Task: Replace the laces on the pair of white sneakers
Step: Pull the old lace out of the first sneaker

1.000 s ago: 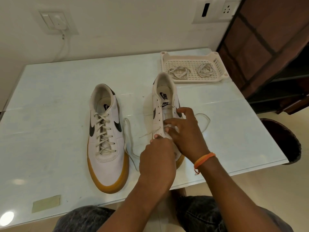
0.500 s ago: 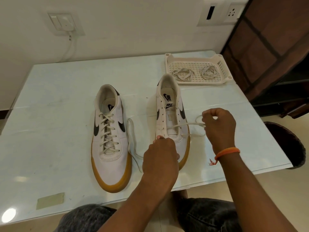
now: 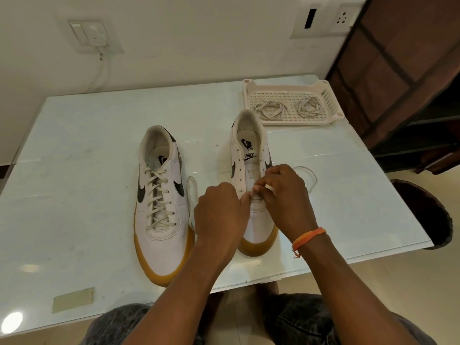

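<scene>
1. Pale glossy tabletop point(image 3: 74, 150) fills most of the frame, seen from above; person's dark denim knees point(image 3: 298, 317) at bottom edge.
2. Left-centre: white leather sneaker w/ black swoosh & tan gum sole point(image 3: 161, 202), toe toward viewer, fully laced w/ cream lace; loose lace end point(image 3: 192, 185) trails on the tabletop just beside its right side.
3. Centre-right: matching second white sneaker point(image 3: 250, 155), toe toward viewer, upper eyelets bare, black logo visible on tongue & insole.
4. Left hand point(image 3: 219, 210), fingers curled, sits over the lower eyelets of the second sneaker; thumb & fingertip pinch sth small at the eyelet row, appears to be the lace, partly hidden.
5. Right hand point(image 3: 286, 195) w/ orange thread wristband point(image 3: 308, 236), fingers curled, pinches a cream lace end point(image 3: 268, 187) over the tongue, touching the left hand's fingertips.
6. Thin loop of that cream lace point(image 3: 310, 174) lies on the tabletop right of the second sneaker.
7. Upper right: cream plastic perforated tray point(image 3: 331, 115) at far tabletop edge, holding two loose bundles of off-white laces point(image 3: 270, 109), side by side, apart.
8. Bottom left: pale green tape patch point(image 3: 73, 298) stuck on the tabletop.
9. Background: white wall w/ switch plate point(image 3: 88, 33) upper left, socket plate point(image 3: 326, 16) upper right; dark brown wood furniture point(image 3: 410, 70) at far right.
</scene>
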The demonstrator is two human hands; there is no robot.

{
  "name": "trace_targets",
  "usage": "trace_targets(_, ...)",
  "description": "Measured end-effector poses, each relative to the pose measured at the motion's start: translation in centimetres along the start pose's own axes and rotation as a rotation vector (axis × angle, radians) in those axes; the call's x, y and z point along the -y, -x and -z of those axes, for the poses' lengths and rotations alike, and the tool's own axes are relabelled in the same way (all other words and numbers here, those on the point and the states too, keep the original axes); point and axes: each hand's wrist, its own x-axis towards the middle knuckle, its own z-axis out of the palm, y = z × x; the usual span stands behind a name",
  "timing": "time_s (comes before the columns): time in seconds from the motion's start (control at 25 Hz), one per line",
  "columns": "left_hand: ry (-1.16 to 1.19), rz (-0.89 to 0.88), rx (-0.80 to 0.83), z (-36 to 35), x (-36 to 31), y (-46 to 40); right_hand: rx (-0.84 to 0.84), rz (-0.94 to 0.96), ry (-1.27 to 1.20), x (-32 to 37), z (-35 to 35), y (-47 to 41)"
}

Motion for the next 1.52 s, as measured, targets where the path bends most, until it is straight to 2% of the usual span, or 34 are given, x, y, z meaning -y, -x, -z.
trace_targets(0.16,0.067,-0.015,-0.024,-0.4,0.2,-0.2,-0.033,0.023,-0.175,-0.2,1.2,-0.3)
trace_targets(0.28,0.095,-0.03,-0.023,-0.4,0.4,-0.4,-0.109,-0.299,-0.611,-1.0,2.9,-0.9)
trace_targets(0.32,0.096,-0.035,-0.024,-0.5,0.4,-0.4,-0.159,-0.381,-0.677,-1.9,3.4,-1.1)
trace_targets(0.36,0.087,-0.039,-0.028,-0.4,0.4,-0.3,-0.212,-0.418,-0.648,-3.0,4.0,-1.3)
trace_targets(0.44,0.048,-0.04,-0.048,-0.2,0.3,-0.1,-0.247,-0.429,-0.441,-5.1,4.7,-1.5)
trace_targets(0.52,0.036,-0.086,-0.129,0.0,0.2,0.1,-0.155,-0.461,-0.205,-5.9,4.7,-1.5)
trace_targets(0.6,-0.052,-0.249,-0.235,-0.3,0.2,-0.2,-0.026,-0.514,0.077,-5.4,4.0,-1.1)
trace_targets(0.64,-0.104,-0.339,-0.285,-0.8,0.2,-0.4,-0.035,-0.521,0.199,-4.7,3.9,-0.8)
trace_targets(0.72,-0.158,-0.463,-0.324,-1.7,0.2,-0.5,-0.174,-0.449,0.319,-3.4,3.9,-0.3)
trace_targets(0.8,-0.18,-0.514,-0.301,-2.3,0.1,-0.5,-0.246,-0.351,0.238,-2.6,3.9,-0.5)
trace_targets(0.88,-0.202,-0.52,-0.29,-2.6,0.1,-0.7,-0.173,-0.261,-0.014,-1.9,3.1,-0.7)
trace_targets(0.96,-0.222,-0.493,-0.288,-2.9,0.0,-1.1,-0.092,-0.236,-0.132,-0.7,1.8,-0.3)
trace_targets(1.08,-0.182,-0.469,-0.25,-2.7,-0.3,-1.0,-0.057,-0.258,-0.122,-0.1,0.4,0.2)
trace_targets(1.16,-0.114,-0.461,-0.154,-2.3,-0.3,-1.1,-0.059,-0.258,-0.048,-0.4,0.1,0.2)
trace_targets(1.24,0.068,-0.431,-0.063,-1.4,0.3,-1.5,-0.067,-0.228,0.005,-0.6,0.2,0.0)
trace_targets(1.4,0.517,-0.206,0.198,0.4,1.3,-2.6,-0.04,-0.195,-0.105,-1.3,0.3,-0.6)
trace_targets(1.44,0.55,-0.182,0.205,0.4,1.3,-2.5,-0.023,-0.193,-0.14,-1.6,0.3,-0.8)
trace_targets(1.52,0.374,-0.232,0.072,0.2,1.0,-2.1,0.007,-0.197,-0.189,-1.9,0.6,-1.0)
